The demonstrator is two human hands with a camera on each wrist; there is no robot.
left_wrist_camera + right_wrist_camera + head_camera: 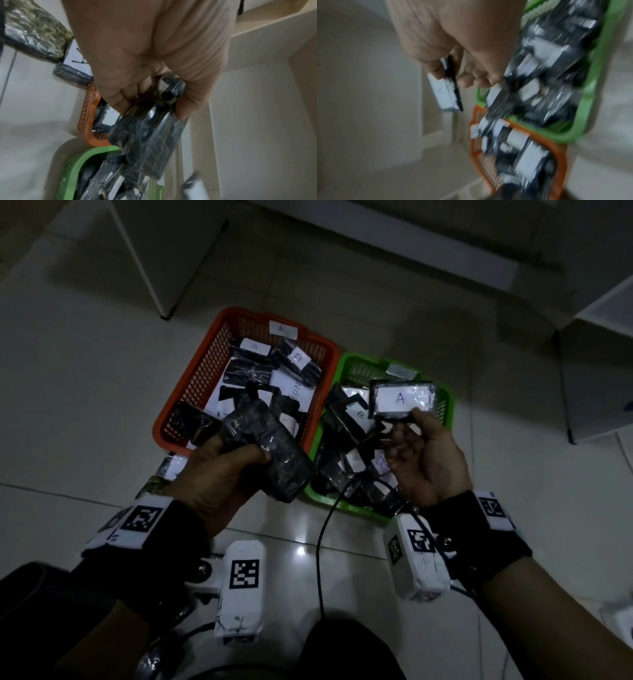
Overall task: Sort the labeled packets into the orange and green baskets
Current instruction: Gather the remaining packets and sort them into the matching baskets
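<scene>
My right hand (416, 436) pinches a black packet (404, 399) by its lower edge, its white label reading A facing up, above the green basket (445, 395). The right wrist view shows that packet (444, 92) edge-on between thumb and fingers (436, 70), blurred. My left hand (226, 460) grips a black packet (270, 453) with no label showing, held over the gap between the baskets' near corners; in the left wrist view this packet (147, 142) hangs from the curled fingers (118, 100). The orange basket (191, 378), tagged A, holds several packets, as does the green one.
More packets (169, 467) lie on the tiled floor left of my left hand, also seen as packets (34, 33) in the left wrist view. A black cable (320, 542) runs between my wrists. White furniture (164, 251) stands behind the baskets, and a white shelf (603, 354) at right.
</scene>
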